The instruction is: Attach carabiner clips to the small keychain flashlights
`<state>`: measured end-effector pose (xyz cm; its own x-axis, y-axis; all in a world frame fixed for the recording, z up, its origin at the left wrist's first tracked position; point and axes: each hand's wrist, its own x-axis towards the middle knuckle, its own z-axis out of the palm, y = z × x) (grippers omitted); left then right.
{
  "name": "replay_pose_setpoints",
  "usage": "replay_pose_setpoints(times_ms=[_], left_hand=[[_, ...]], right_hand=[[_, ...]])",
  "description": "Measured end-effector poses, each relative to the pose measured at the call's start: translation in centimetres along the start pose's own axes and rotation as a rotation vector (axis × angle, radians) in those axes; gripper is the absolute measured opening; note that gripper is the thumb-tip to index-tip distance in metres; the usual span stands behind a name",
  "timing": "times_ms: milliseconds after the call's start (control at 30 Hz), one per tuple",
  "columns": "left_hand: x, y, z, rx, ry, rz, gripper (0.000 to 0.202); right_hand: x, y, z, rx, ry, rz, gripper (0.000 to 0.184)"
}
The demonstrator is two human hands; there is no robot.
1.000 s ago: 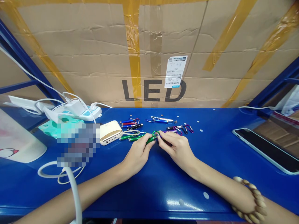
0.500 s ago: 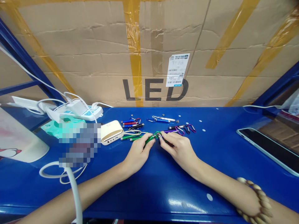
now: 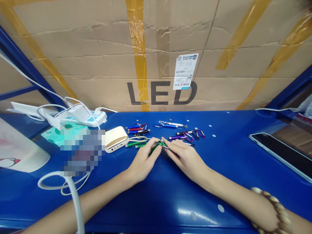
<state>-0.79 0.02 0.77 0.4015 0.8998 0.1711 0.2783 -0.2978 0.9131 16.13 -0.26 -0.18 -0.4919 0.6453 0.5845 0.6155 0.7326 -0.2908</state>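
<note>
White tub (image 3: 19, 152) with a small penguin print sits at far left, and we get a power strip (image 3: 90, 119) behind it, then a pixelated patch (image 3: 83, 152) we can't read. Power bank (image 3: 116, 139) lies on the blue table (image 3: 170, 201), just left of the hands.

Left hand (image 3: 143, 159) is narrow, fingers pinched on a green flashlight (image 3: 154, 149). Its slim metal body is mostly hidden by those fingers, with the long axis running from lower left to upper right, tip end toward the right hand. We see a green carabiner (image 3: 162, 143) at that end, between the hands and over the table's middle. Right hand (image 3: 182, 159) is also narrow, fingertips closed at the carabiner, though we can't tell exactly how it grips. Bead bracelet (image 3: 275, 208) sits on the right wrist.

Behind the hands lie more flashlights (image 3: 136, 130) and a purple flashlight (image 3: 176, 137) with a purple carabiner (image 3: 188, 136). Tablet (image 3: 280, 156) lies at far right.
</note>
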Motion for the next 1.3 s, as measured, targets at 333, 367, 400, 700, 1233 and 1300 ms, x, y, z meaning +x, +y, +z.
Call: replay_pose_setpoints(times_ms=[333, 367, 400, 700, 1233, 1300], left_hand=[[0.4, -0.5, -0.2, -0.001, 0.072, -0.043, 0.018], [0.4, -0.4, -0.2, 0.005, 0.071, -0.043, 0.018], [0.4, -0.4, -0.2, 0.008, 0.069, -0.042, 0.018], [0.5, -0.7, -0.1, -0.019, 0.104, -0.055, 0.019], [0.5, -0.2, 0.0, -0.260, 0.068, -0.060, 0.022], [0.5, -0.2, 0.0, -0.258, 0.111, -0.037, 0.022]], right_hand=[[0.3, 1.1, -0.1, -0.012, -0.039, 0.109, 0.036], [0.3, 1.2, -0.1, -0.003, -0.042, 0.117, 0.036], [0.3, 1.2, -0.1, 0.004, -0.045, 0.120, 0.036], [0.3, 0.7, -0.1, 0.080, -0.071, 0.112, 0.039], [0.5, 0.7, -0.3, 0.335, 0.053, -0.120, 0.028], [0.6, 0.6, -0.3, 0.336, 0.095, -0.103, 0.025]])
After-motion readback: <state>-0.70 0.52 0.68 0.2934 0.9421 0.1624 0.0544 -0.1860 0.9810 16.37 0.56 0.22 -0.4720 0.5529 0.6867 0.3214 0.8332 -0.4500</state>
